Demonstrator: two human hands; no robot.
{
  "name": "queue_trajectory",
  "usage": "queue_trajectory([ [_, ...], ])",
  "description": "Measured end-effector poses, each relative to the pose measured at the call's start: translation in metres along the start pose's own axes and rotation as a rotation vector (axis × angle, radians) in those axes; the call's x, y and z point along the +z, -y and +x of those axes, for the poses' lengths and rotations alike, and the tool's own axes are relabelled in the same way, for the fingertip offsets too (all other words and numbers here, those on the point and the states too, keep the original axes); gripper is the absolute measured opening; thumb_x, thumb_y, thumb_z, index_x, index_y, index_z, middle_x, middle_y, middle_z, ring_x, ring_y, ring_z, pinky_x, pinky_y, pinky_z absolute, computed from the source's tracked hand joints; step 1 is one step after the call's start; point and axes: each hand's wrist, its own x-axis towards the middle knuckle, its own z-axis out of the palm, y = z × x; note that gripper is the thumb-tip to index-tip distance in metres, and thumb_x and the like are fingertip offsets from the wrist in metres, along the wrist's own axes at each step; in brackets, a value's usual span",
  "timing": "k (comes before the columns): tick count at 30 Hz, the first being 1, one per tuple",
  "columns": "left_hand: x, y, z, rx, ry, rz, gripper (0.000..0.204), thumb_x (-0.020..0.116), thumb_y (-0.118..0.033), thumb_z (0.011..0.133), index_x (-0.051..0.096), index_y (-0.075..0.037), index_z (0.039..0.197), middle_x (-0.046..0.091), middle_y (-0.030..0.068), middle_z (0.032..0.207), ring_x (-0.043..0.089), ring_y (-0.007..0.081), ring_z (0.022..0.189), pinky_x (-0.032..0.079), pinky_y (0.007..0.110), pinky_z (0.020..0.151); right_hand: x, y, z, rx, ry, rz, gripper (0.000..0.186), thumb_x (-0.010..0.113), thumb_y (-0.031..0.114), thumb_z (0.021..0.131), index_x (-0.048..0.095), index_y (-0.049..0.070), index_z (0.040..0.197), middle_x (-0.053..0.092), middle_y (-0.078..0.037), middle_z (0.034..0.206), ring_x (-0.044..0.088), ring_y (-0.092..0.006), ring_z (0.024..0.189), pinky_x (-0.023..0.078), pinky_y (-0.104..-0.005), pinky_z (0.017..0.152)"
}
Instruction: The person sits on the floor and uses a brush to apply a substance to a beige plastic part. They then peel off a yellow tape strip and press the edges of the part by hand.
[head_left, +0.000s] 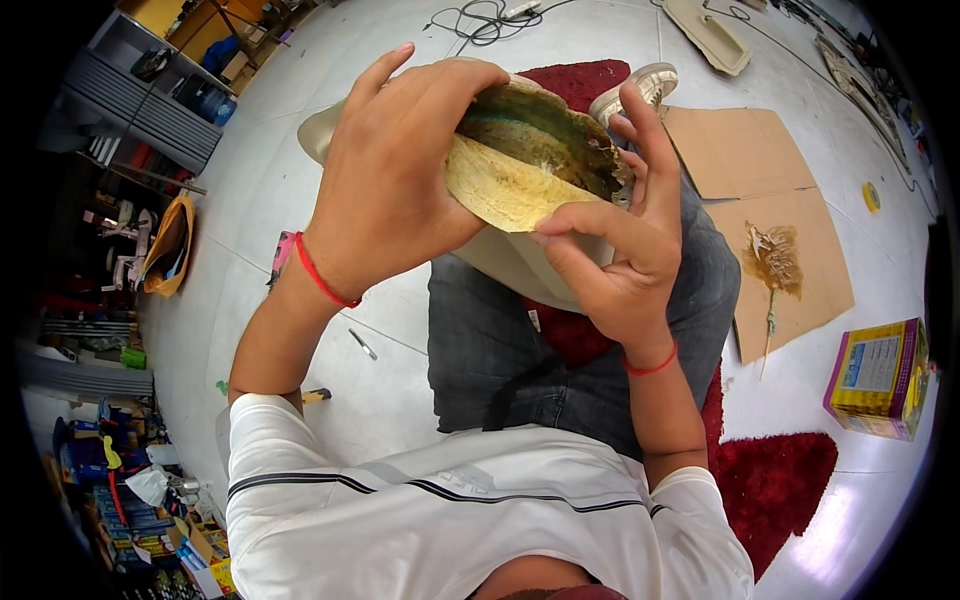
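Observation:
Above my lap I hold up a curved, shell-like piece (515, 185), pale yellow outside, with a glossy green-brown hollow and a ragged right edge. My left hand (400, 150) wraps round its left side, the fingertips hidden behind it. With thumb and forefinger, my right hand (625, 240) pinches the lower right rim; its other fingers are raised beside the ragged edge. Behind and below the piece shows a beige smooth moulded part (515, 265), largely covered by my hands. Whether the two are joined, I cannot tell.
On the right lie cardboard sheets (800, 325) with a brown sticky smear (775, 258) and a thin stick (768, 340). A yellow-purple tin (880, 380) and yellow tape roll (871, 197) are farther right. Red rug (775, 480) lies below. A small knife-like tool (362, 344) lies left.

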Motion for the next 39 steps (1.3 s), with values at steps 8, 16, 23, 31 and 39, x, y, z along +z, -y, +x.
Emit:
queue_trajectory([
  [8,0.002,0.002,0.017,0.015,-0.001,-0.014,0.056,0.088,-0.019,0.068,0.066,-0.008,0.118,0.073,0.0049,0.108,0.071,0.0250,0.099,0.036,0.050,0.119,-0.011,-0.009,0.011,-0.015,-0.043,0.041,0.020,0.077,0.000,0.068,0.078,0.013,0.084,0.049,-0.021,0.151,0.056,-0.0318,0.128,0.048,-0.0405,0.102],
  [16,0.000,-0.005,0.020,-0.012,-0.017,-0.020,0.059,0.089,-0.019,0.067,0.065,-0.009,0.120,0.073,0.0057,0.109,0.071,0.0251,0.101,0.034,0.050,0.119,-0.011,-0.009,0.019,0.011,-0.088,0.114,0.020,0.073,-0.003,0.072,0.076,0.010,0.087,0.051,-0.021,0.146,0.059,-0.0308,0.125,0.050,-0.0400,0.098],
  [23,-0.025,0.031,0.008,0.127,0.102,-0.040,0.079,0.090,-0.021,0.066,0.060,-0.011,0.138,0.068,0.0091,0.133,0.061,0.0274,0.127,0.033,0.052,0.120,0.002,-0.004,0.015,0.007,-0.075,0.051,0.021,0.070,-0.006,0.071,0.076,0.009,0.084,0.051,-0.022,0.146,0.059,-0.0320,0.126,0.049,-0.0412,0.099],
  [31,-0.042,0.106,-0.022,0.023,0.131,-0.253,0.081,0.091,-0.021,0.069,0.059,-0.012,0.143,0.065,0.0091,0.140,0.060,0.0296,0.128,0.046,0.039,0.111,0.032,0.010,0.010,0.046,-0.065,0.050,0.017,0.070,-0.006,0.076,0.072,0.007,0.087,0.047,-0.022,0.152,0.053,-0.0365,0.133,0.043,-0.0478,0.110],
  [39,-0.055,0.127,-0.001,0.014,0.182,-0.199,0.074,0.091,-0.043,0.067,0.068,-0.009,0.128,0.075,0.0127,0.108,0.071,0.0315,0.094,0.055,0.037,0.088,0.056,0.001,0.039,0.154,-0.113,0.403,0.014,0.070,-0.002,0.085,0.068,0.007,0.096,0.044,-0.022,0.155,0.044,-0.0348,0.140,0.036,-0.0516,0.119],
])
